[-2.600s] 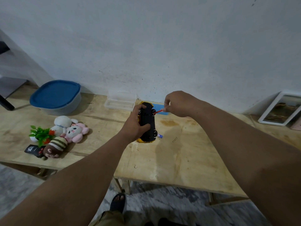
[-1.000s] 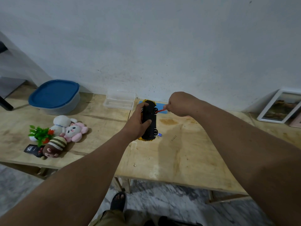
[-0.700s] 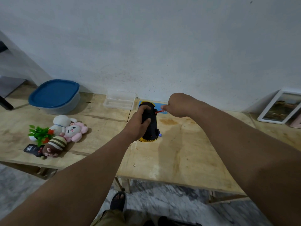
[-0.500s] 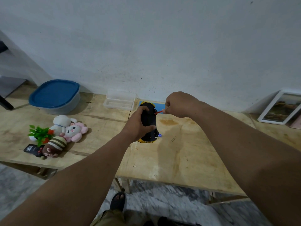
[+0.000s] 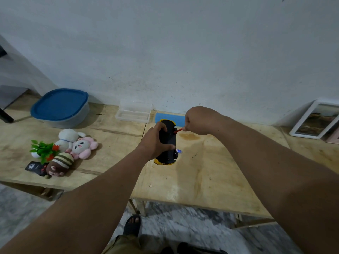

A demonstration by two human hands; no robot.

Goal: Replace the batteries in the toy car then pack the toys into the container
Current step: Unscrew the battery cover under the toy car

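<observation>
My left hand [image 5: 153, 142] grips a yellow toy car [image 5: 167, 143] turned over, its black underside and wheels facing up, above the wooden table [image 5: 201, 176]. My right hand [image 5: 199, 120] is closed on a small red-handled screwdriver [image 5: 177, 130] whose tip meets the car's underside near the far wheels. A small blue-and-white battery [image 5: 179, 151] peeks out beside the car. At the back left stands a grey container with a blue lid [image 5: 60, 107]. Several plush toys [image 5: 73, 147] lie at the left.
A clear plastic box [image 5: 134, 113] and a blue flat piece [image 5: 170, 117] sit by the wall. A small green plant [image 5: 43, 150] and a black packet [image 5: 34, 166] lie by the plush toys. A white picture frame [image 5: 315, 120] leans at the right. My sandalled foot [image 5: 132, 224] is below the table edge.
My left hand has rocked the upturned car slightly while my right hand stays at it with the screwdriver, shifting a little. Nothing else on the table moved.
</observation>
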